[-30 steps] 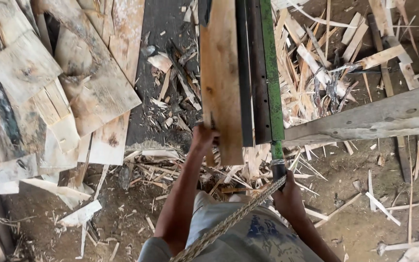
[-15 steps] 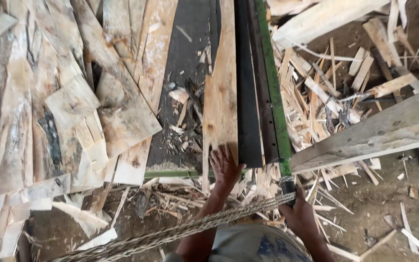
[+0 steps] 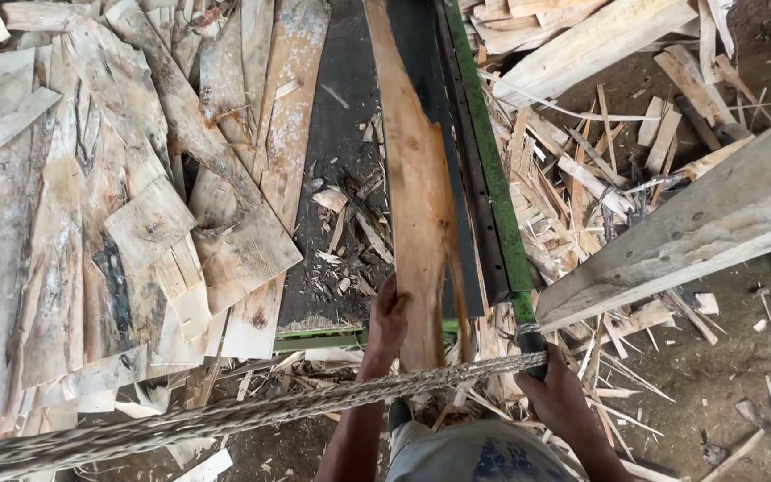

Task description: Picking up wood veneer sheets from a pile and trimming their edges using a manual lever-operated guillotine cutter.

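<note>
A long rough wooden plank (image 3: 417, 187) lies lengthwise on a dark machine bed (image 3: 341, 125), beside a green metal rail (image 3: 491, 178). My left hand (image 3: 388, 321) grips the plank's near left edge. My right hand (image 3: 553, 388) is closed around the dark handle (image 3: 531, 337) at the near end of the green rail. A thick braided rope (image 3: 225, 415) stretches from the lower left to that handle, passing over the plank's near end.
Thin wood slabs and offcuts (image 3: 136, 205) are piled on the left. Splinters and scrap sticks (image 3: 600, 178) litter the ground on the right. A heavy pale beam (image 3: 698, 228) slants across the right side. Bare dirt lies at the lower right.
The plank has tilted and slid toward me, its far end swinging left. My left hand shifted onto its left edge. The view moved closer and the rope now stretches across the lower frame.
</note>
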